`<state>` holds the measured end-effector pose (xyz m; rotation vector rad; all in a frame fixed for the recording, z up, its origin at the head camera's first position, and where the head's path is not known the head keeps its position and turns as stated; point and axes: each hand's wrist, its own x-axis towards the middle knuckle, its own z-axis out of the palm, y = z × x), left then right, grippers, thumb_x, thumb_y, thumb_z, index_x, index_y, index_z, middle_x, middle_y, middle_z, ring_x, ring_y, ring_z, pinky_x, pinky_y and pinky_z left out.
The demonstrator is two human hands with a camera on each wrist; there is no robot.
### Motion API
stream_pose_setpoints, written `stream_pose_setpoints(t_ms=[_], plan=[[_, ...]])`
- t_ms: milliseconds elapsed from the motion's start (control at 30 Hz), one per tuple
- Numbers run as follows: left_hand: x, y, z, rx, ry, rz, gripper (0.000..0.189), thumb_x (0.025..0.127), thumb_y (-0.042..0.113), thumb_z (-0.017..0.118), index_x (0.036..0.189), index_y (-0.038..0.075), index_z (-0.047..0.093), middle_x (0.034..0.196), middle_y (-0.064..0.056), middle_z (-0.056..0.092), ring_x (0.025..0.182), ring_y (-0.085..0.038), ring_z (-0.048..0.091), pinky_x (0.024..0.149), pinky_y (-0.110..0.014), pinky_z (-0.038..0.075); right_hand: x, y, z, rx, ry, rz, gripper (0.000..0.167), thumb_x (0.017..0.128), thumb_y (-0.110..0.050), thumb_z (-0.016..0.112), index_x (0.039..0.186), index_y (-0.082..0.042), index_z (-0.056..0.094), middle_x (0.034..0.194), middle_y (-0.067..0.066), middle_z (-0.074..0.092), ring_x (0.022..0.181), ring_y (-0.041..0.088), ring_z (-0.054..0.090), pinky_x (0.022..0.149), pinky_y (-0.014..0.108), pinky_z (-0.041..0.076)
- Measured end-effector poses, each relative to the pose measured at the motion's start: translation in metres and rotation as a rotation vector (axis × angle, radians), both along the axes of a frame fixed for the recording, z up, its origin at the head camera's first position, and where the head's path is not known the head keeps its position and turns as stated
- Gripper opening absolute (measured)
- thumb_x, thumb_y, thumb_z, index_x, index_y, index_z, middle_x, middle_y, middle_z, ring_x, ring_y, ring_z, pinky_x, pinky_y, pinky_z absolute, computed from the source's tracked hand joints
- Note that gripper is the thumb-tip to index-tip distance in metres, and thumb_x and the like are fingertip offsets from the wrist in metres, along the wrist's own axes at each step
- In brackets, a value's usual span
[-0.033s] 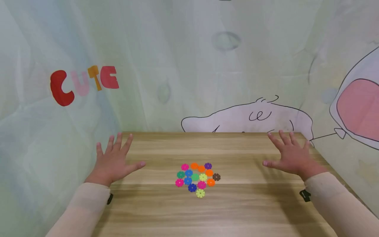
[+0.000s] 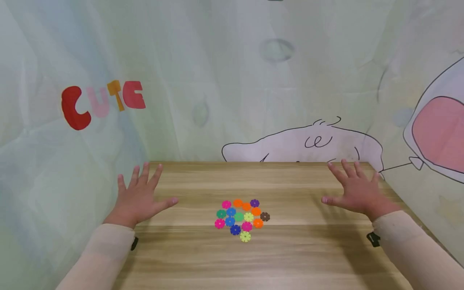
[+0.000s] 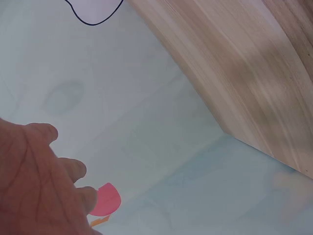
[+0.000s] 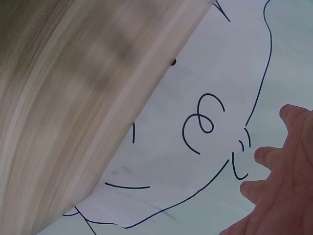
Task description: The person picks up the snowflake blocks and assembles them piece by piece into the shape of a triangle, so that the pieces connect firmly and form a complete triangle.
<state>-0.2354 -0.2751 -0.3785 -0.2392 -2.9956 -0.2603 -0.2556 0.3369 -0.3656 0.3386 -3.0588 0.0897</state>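
Several small notched plastic discs lie in a loose cluster at the middle of the wooden table [image 2: 188, 257]. Among them are a brown disc [image 2: 265, 216] at the right, a dark blue disc [image 2: 235, 230], a purple disc [image 2: 255, 203] at the back and a yellow-green disc [image 2: 245, 236] nearest me. My left hand [image 2: 139, 201] is held over the table's left side, fingers spread and holding nothing. Over the right side my right hand [image 2: 357, 193] is spread the same way, also without anything in it. Both hands are well apart from the discs.
A printed cloth backdrop [image 2: 203, 80] stands behind and on both sides of the table, with coloured letters at the left and a cartoon outline at the back. Dark bands [image 2: 373, 239] show at the sleeve cuffs.
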Motion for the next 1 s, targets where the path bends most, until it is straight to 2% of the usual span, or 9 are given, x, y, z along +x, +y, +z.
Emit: stream_pose_setpoints(t_ms=[133, 233, 333, 500, 633, 733, 833, 900, 1000], plan=[[0.001, 0.0, -0.002, 0.002, -0.003, -0.009, 0.119, 0.088, 0.085, 0.054, 0.17, 0.011, 0.009, 0.172, -0.034, -0.001, 0.156, -0.062, 0.0, 0.112, -0.085, -0.011, 0.001, 0.0, -0.003, -0.007, 0.001, 0.008, 0.121, 0.081, -0.086, 0.063, 0.171, -0.025, 0.009, 0.171, 0.033, 0.01, 0.153, 0.066, 0.003, 0.099, 0.096, -0.005], [0.001, 0.001, -0.004, 0.02, -0.005, -0.037, 0.117, 0.089, 0.081, 0.057, 0.17, 0.011, 0.01, 0.172, -0.034, -0.001, 0.155, -0.062, 0.001, 0.113, -0.086, -0.008, 0.002, -0.002, -0.005, -0.037, 0.002, 0.031, 0.121, 0.08, -0.084, 0.067, 0.17, -0.022, 0.014, 0.17, 0.033, 0.017, 0.151, 0.067, 0.011, 0.099, 0.097, 0.002], [0.002, 0.005, -0.006, 0.047, -0.01, -0.083, 0.114, 0.091, 0.076, 0.062, 0.17, 0.01, 0.013, 0.172, -0.034, 0.003, 0.155, -0.062, 0.005, 0.114, -0.086, -0.002, 0.003, -0.008, -0.007, -0.126, -0.008, 0.074, 0.119, 0.08, -0.078, 0.073, 0.169, -0.017, 0.022, 0.167, 0.033, 0.027, 0.149, 0.065, 0.023, 0.103, 0.094, 0.013], [0.005, 0.018, -0.014, 0.109, 0.009, -0.189, 0.104, 0.091, 0.067, 0.069, 0.167, 0.009, 0.027, 0.168, -0.035, 0.022, 0.154, -0.06, 0.016, 0.117, -0.081, 0.012, 0.006, -0.022, -0.01, -0.327, -0.043, 0.154, 0.108, 0.082, -0.059, 0.084, 0.164, -0.008, 0.035, 0.161, 0.028, 0.042, 0.146, 0.054, 0.039, 0.114, 0.076, 0.033], [0.011, 0.037, -0.018, 0.162, 0.017, -0.259, 0.095, 0.089, 0.058, 0.075, 0.162, 0.009, 0.04, 0.165, -0.03, 0.034, 0.151, -0.056, 0.03, 0.118, -0.075, 0.026, 0.009, -0.037, -0.013, -0.419, -0.049, 0.2, 0.095, 0.084, -0.044, 0.089, 0.158, -0.006, 0.044, 0.154, 0.025, 0.051, 0.137, 0.05, 0.051, 0.111, 0.068, 0.042], [0.015, 0.052, -0.022, 0.178, 0.028, -0.307, 0.087, 0.089, 0.053, 0.078, 0.157, 0.008, 0.048, 0.159, -0.025, 0.045, 0.145, -0.051, 0.044, 0.115, -0.07, 0.038, 0.011, -0.05, -0.016, -0.447, -0.049, 0.222, 0.088, 0.084, -0.038, 0.09, 0.155, -0.007, 0.049, 0.147, 0.021, 0.057, 0.129, 0.047, 0.057, 0.105, 0.065, 0.048], [0.018, 0.066, -0.027, 0.187, 0.036, -0.348, 0.078, 0.089, 0.047, 0.081, 0.15, 0.006, 0.056, 0.146, -0.019, 0.057, 0.133, -0.045, 0.055, 0.11, -0.064, 0.046, 0.012, -0.063, -0.021, -0.443, -0.051, 0.237, 0.083, 0.083, -0.036, 0.091, 0.153, -0.01, 0.053, 0.14, 0.018, 0.062, 0.124, 0.043, 0.061, 0.101, 0.062, 0.052], [0.019, 0.074, -0.03, 0.191, 0.033, -0.368, 0.072, 0.089, 0.043, 0.082, 0.146, 0.005, 0.059, 0.137, -0.016, 0.062, 0.126, -0.04, 0.06, 0.107, -0.061, 0.049, 0.012, -0.071, -0.025, -0.433, -0.057, 0.242, 0.081, 0.082, -0.035, 0.091, 0.151, -0.012, 0.056, 0.137, 0.015, 0.064, 0.121, 0.04, 0.063, 0.099, 0.059, 0.053], [0.02, 0.085, -0.036, 0.204, -0.003, -0.374, 0.066, 0.09, 0.04, 0.083, 0.142, 0.005, 0.062, 0.132, -0.012, 0.063, 0.123, -0.037, 0.062, 0.106, -0.058, 0.051, 0.012, -0.083, -0.032, -0.414, -0.082, 0.253, 0.079, 0.083, -0.038, 0.091, 0.15, -0.014, 0.058, 0.133, 0.013, 0.066, 0.116, 0.036, 0.064, 0.096, 0.055, 0.055]])
